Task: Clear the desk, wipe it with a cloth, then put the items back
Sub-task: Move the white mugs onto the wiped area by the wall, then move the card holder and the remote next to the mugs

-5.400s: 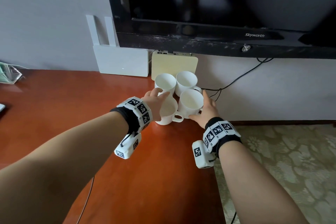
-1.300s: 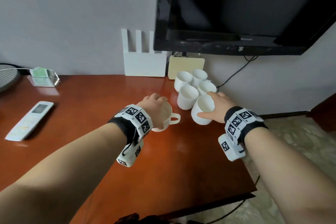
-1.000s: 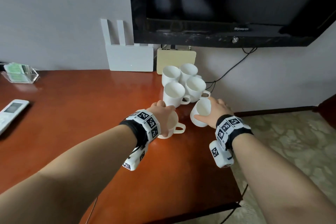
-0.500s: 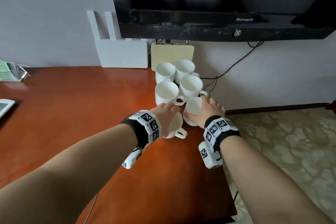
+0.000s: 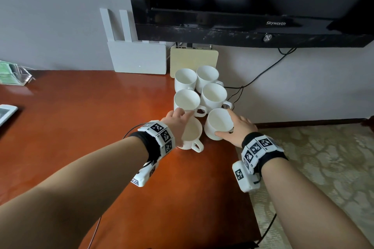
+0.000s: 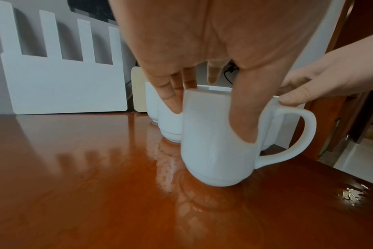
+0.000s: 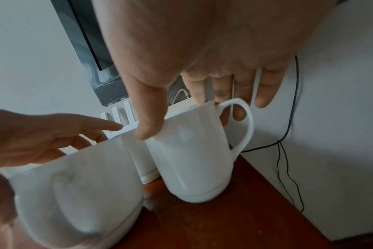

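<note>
We count six white mugs in the head view, clustered right of centre on the desk point(image 5: 85, 119): four stand in a two-by-two block point(image 5: 199, 89) against the wall, and two sit nearer, each under a hand. At the left edge of the frame we see a clear plastic holder point(image 5: 14, 73) with green paper and, below it, a remote control point(image 5: 5, 112), both cut off by the frame. Moving right, one white router point(image 5: 137, 57) leans against the wall; two antennas show here and four in the left wrist view, the rest hidden behind the television point(image 5: 249, 4). One cream box point(image 5: 193, 60) stands beside it, partly covered by the mugs. Our left hand point(image 5: 177, 121) grips the near left mug point(image 5: 191, 134) at the rim, thumb down the outer wall and fingers over the far side; its base rests on the desk. Our right hand point(image 5: 237, 127) grips the near right mug point(image 5: 217, 123) likewise, thumb on the near wall and fingers at the handle side. The desk is glossy red-brown wood, the wall pale grey, and patterned flooring point(image 5: 323, 157) fills the lower right.
</note>
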